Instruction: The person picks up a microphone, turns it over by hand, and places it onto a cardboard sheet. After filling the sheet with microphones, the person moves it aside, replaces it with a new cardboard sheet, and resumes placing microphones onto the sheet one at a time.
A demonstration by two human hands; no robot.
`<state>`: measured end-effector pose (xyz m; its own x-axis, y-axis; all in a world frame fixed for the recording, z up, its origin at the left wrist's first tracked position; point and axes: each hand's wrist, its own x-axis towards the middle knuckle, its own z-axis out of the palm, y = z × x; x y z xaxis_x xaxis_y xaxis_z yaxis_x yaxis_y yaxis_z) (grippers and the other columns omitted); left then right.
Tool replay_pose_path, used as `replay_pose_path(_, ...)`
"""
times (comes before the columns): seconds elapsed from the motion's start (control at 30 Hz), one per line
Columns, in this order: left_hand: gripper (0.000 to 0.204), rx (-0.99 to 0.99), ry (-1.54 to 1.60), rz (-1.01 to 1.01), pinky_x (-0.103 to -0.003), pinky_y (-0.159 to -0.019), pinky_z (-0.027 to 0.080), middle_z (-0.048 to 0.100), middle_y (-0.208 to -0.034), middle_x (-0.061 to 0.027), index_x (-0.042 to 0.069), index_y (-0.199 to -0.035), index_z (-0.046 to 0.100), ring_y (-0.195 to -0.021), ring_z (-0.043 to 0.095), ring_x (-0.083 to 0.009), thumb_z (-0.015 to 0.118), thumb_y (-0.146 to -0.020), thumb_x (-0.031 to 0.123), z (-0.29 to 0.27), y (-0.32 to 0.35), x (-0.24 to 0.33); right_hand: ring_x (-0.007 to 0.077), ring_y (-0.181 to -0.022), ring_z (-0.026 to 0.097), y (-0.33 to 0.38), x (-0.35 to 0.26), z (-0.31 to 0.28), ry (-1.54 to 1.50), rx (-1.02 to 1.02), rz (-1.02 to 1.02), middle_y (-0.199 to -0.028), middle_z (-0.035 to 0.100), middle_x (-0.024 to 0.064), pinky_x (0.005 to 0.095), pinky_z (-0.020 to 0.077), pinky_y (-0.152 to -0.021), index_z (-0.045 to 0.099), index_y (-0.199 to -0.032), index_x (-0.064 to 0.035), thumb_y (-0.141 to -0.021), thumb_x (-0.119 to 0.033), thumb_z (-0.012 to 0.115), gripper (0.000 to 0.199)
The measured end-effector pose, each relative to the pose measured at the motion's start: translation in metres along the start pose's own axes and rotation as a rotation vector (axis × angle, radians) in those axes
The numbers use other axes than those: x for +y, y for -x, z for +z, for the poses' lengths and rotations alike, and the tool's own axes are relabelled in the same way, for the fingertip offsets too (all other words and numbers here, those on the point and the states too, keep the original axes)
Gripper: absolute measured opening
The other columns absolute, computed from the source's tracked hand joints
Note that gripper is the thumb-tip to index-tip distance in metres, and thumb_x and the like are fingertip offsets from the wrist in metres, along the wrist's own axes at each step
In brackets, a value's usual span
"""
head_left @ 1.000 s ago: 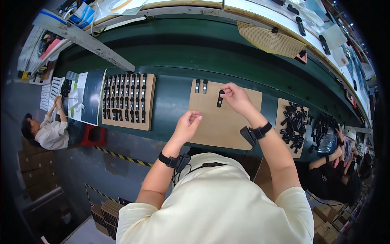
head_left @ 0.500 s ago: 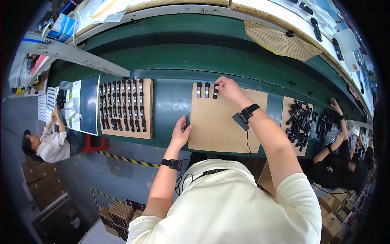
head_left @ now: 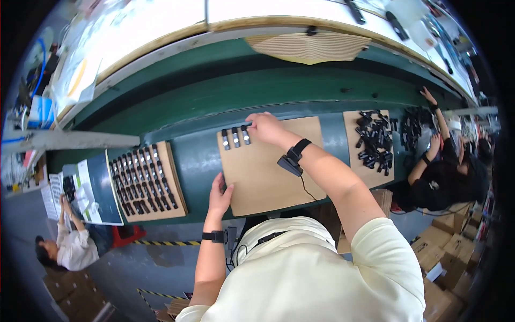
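A brown cardboard sheet point(head_left: 268, 172) lies on the green bench in front of me. Three small black parts point(head_left: 235, 137) stand in a row along its far left edge. My right hand point(head_left: 264, 127) rests at the far edge of the sheet, fingertips touching the rightmost of these parts. My left hand point(head_left: 219, 197) lies flat on the near left corner of the sheet, fingers spread, holding nothing. Whether my right hand still grips the part is unclear.
To the left lies a second cardboard sheet point(head_left: 174, 185) filled with rows of black parts. To the right, a third sheet point(head_left: 351, 139) carries a loose heap of black parts point(head_left: 374, 142). Another person point(head_left: 445, 172) works at the right; one more point(head_left: 67, 247) sits lower left.
My right hand carried a black part to the sheet's far left edge and set it third in the row. My left hand came down onto the sheet's near left corner.
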<state>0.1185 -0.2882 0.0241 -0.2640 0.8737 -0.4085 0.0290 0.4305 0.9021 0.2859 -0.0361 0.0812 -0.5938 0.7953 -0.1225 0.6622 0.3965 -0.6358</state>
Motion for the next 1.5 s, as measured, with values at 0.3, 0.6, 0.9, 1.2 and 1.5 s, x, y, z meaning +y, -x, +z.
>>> replay_pose_path(0.3, 0.058, 0.145, -0.180, -0.031, -0.038, -0.106, 0.038, 0.047, -0.137, -0.0207, -0.001, -0.141, 0.035, -0.128, 0.047, -0.0282, 0.061, -0.090, 0.006, -0.025, 0.007, 0.005, 0.0321, -0.099, 0.059, 0.055, 0.090, -0.070, 0.003, 0.211, 0.028, -0.099, 0.066, 0.0112, 0.0415, 0.0474, -0.089, 0.063, -0.108, -0.0070, -0.080, -0.014, 0.067, 0.029)
replay_pose_path(0.6, 0.034, 0.582, -0.229, 0.115, -0.032, -0.095, 0.045, 0.058, -0.121, -0.0154, -0.001, -0.125, 0.053, -0.110, 0.057, -0.0211, 0.057, -0.091, 0.003, -0.046, 0.038, 0.045, 0.0381, -0.111, 0.052, 0.053, 0.241, -0.120, 0.249, 0.426, 0.365, -0.119, 0.054, 0.0192, 0.0455, 0.0438, -0.097, 0.056, -0.126, -0.0133, -0.079, -0.018, 0.070, 0.049)
replay_pose_path(0.9, 0.020, 0.588, -0.256, 0.270, -0.031, -0.097, 0.044, 0.060, -0.119, -0.0123, -0.003, -0.113, 0.058, -0.108, 0.058, -0.0182, 0.055, -0.094, 0.002, -0.005, 0.070, 0.122, 0.0368, -0.114, 0.050, 0.007, 0.264, -0.110, 0.277, 0.327, 0.516, -0.125, 0.050, 0.0183, 0.0443, 0.0443, -0.097, 0.055, -0.125, -0.0167, -0.080, -0.017, 0.069, 0.047)
replay_pose_path(1.2, 0.016, 0.368, -0.328, 0.440, -0.032, -0.098, 0.043, 0.059, -0.119, -0.0138, -0.001, -0.105, 0.060, -0.112, 0.056, -0.0207, 0.055, -0.090, -0.003, 0.038, 0.063, 0.183, 0.0100, -0.072, 0.054, 0.065, 0.154, -0.112, -0.545, 0.233, 0.096, -0.083, 0.059, 0.0009, 0.0235, 0.0460, -0.070, 0.059, -0.106, -0.0033, -0.088, -0.005, 0.064, 0.018)
replay_pose_path(1.5, 0.030, 0.003, -0.350, 0.734, -0.037, -0.097, 0.044, 0.064, -0.111, -0.0125, 0.002, -0.110, 0.063, -0.106, 0.060, -0.0275, 0.066, -0.080, -0.002, 0.100, 0.055, 0.271, 0.0143, -0.083, 0.057, 0.194, -0.023, -0.169, -0.649, 0.175, -0.232, -0.091, 0.062, 0.0061, 0.0248, 0.0450, -0.075, 0.063, -0.110, -0.0020, -0.087, -0.001, 0.061, 0.023)
